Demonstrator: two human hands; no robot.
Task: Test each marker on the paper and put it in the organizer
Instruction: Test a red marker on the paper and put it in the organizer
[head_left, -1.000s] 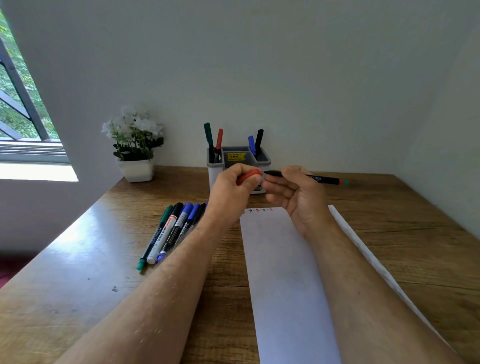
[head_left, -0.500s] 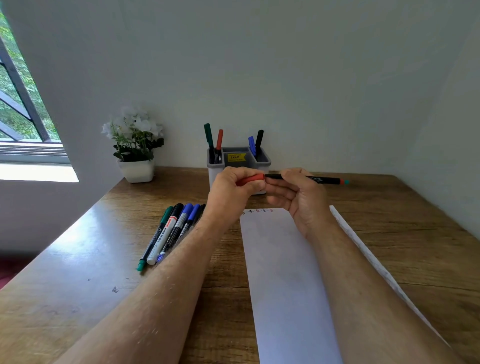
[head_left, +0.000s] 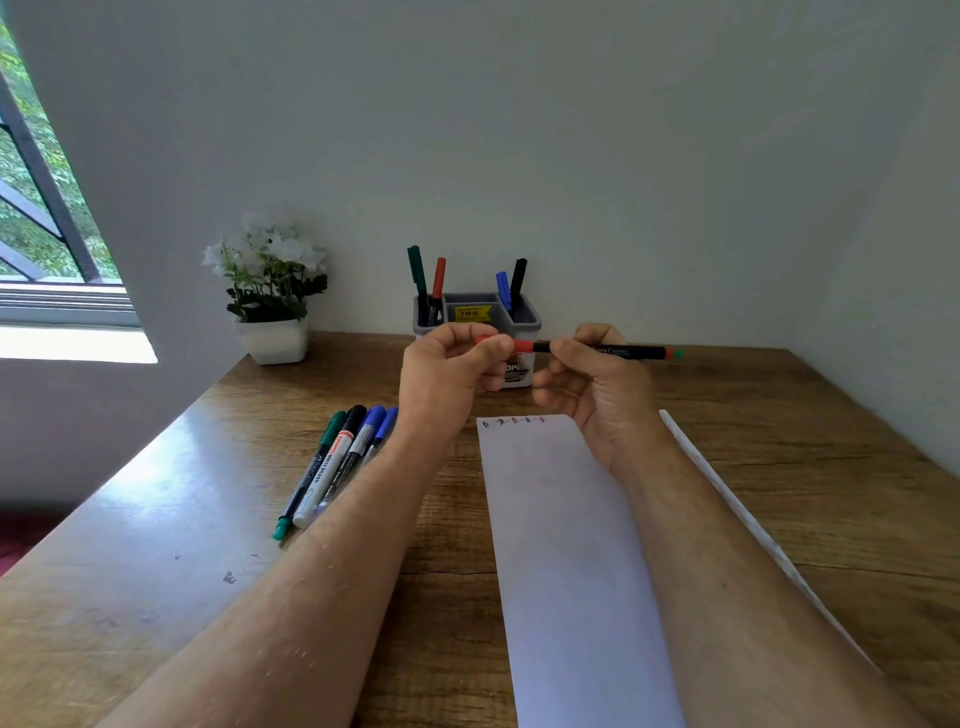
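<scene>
A black-barrelled red marker (head_left: 608, 351) was held level above the far end of the paper (head_left: 566, 545), just in front of the grey organizer (head_left: 524, 317). The right hand (head_left: 597, 384) pinched its barrel while the left hand (head_left: 447, 374) gripped the red cap (head_left: 522, 346), which looked seated on the pen. Whichever way the cap was going, a straight push or pull along the barrel would likely serve best. Five untested markers (head_left: 337, 457) lay beside the left forearm.

marker (head_left: 605, 351): black, red cap, level, held before the organizer
organizer (head_left: 527, 314): grey, four markers upright
paper (head_left: 566, 545): white, nearer than organizer, small marks on top edge
</scene>
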